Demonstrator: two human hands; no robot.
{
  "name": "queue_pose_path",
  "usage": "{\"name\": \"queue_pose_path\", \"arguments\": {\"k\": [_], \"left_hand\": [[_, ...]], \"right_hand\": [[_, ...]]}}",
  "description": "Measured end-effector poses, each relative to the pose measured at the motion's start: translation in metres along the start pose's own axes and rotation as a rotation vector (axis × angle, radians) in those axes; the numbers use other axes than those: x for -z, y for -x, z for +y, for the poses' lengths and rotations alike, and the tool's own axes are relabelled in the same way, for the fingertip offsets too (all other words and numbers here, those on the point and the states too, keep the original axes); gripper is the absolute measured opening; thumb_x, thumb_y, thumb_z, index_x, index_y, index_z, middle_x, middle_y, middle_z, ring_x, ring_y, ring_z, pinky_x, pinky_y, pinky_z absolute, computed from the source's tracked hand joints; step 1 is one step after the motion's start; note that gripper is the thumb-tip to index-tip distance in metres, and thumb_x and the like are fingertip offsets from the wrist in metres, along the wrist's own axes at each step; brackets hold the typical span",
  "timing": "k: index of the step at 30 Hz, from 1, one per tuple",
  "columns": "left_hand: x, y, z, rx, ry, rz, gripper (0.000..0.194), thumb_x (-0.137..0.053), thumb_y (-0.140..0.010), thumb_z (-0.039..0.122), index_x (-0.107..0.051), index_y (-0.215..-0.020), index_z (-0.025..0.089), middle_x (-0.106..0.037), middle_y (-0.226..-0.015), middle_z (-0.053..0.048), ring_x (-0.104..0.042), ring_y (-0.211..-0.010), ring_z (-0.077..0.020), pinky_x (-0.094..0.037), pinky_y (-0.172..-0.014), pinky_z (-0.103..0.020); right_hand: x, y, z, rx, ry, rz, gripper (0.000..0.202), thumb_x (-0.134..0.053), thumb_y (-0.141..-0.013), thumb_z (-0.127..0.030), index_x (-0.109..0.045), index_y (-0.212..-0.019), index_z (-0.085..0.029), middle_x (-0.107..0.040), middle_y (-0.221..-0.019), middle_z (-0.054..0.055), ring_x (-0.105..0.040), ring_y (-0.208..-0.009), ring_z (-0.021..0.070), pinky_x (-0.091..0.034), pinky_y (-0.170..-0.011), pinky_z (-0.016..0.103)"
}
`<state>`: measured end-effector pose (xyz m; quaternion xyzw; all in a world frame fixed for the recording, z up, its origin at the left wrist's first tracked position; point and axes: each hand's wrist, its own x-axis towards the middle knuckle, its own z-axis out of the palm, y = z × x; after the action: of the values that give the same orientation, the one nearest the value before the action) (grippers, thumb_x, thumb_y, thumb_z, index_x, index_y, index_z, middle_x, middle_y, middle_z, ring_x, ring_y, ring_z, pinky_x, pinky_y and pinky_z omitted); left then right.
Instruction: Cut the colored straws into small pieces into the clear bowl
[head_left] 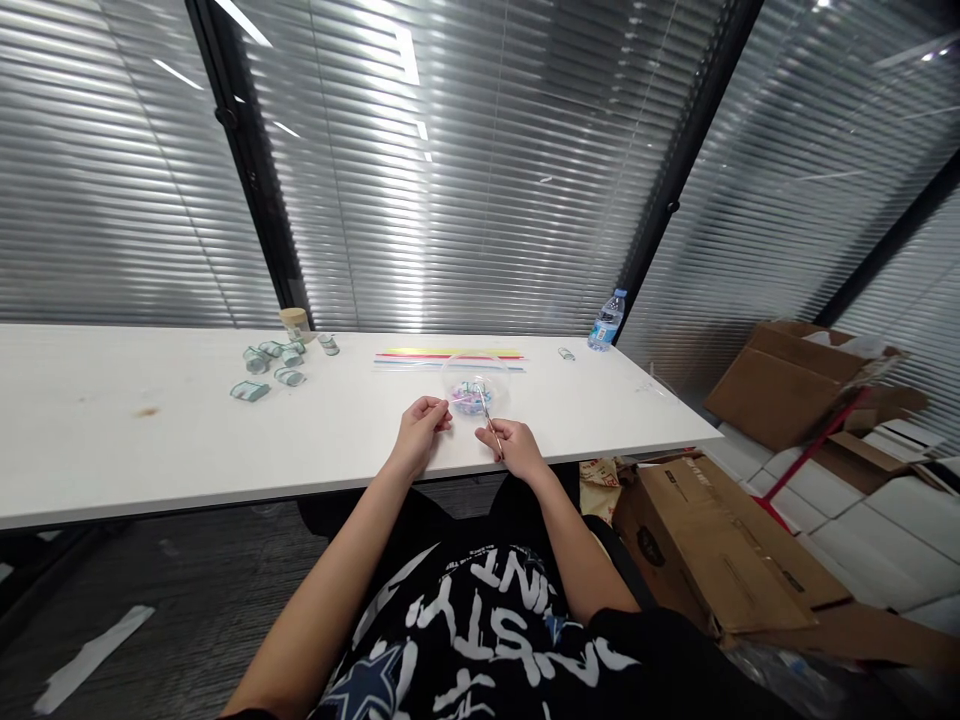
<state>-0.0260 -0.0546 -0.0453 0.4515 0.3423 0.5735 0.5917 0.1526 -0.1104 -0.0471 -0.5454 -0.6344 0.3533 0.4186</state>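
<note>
My left hand [421, 430] is closed in a pinch beside the clear bowl. A thin pale strip [456, 402] seems to stick out from its fingertips toward the bowl. In my right hand [514, 445] is a slim pair of scissors [486, 408], its metal tips pointing up and left over the bowl. The clear plastic bowl [498, 372] stands on the table between and just beyond my hands. Small pink, purple and blue pieces [470, 398] lie in it. Behind the bowl, long yellow, red and blue strips [405, 356] lie side by side.
Several small wrapped bundles [289, 376] and a lidded jar [295, 322] are at the left on the white table [180, 450]. A water bottle [607, 321] and a small looped item [566, 354] are at the right. Cardboard boxes [720, 540] stand beyond the table's right edge.
</note>
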Motion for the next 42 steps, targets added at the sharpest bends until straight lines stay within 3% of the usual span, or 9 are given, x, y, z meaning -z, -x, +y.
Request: {"name": "queue_pose_path", "arguments": {"k": [34,42], "left_hand": [[-0.0015,0.0011,0.0020,-0.007,0.013,0.024,0.035,-0.077,-0.062,0.043,-0.056,-0.067,0.016,-0.059,-0.063,-0.001,-0.053,-0.057,-0.0102,-0.040,-0.059,-0.025],[-0.0027,0.0015,0.0041,-0.009,0.026,0.026,0.035,-0.077,-0.061,0.043,-0.056,-0.068,0.016,-0.058,-0.063,-0.001,-0.052,-0.056,-0.0097,-0.039,-0.057,-0.025]], "right_hand": [[0.0003,-0.0022,-0.0014,-0.023,-0.007,0.012,0.054,-0.053,-0.079,-0.066,-0.047,-0.062,-0.016,-0.045,-0.047,-0.003,-0.041,-0.049,0.0077,-0.032,-0.053,0.020],[-0.0001,-0.0011,-0.0009,-0.008,-0.113,0.032,0.055,-0.052,-0.078,-0.069,-0.043,-0.062,-0.016,-0.044,-0.047,-0.003,-0.040,-0.047,0.0075,-0.031,-0.051,0.020]]}}
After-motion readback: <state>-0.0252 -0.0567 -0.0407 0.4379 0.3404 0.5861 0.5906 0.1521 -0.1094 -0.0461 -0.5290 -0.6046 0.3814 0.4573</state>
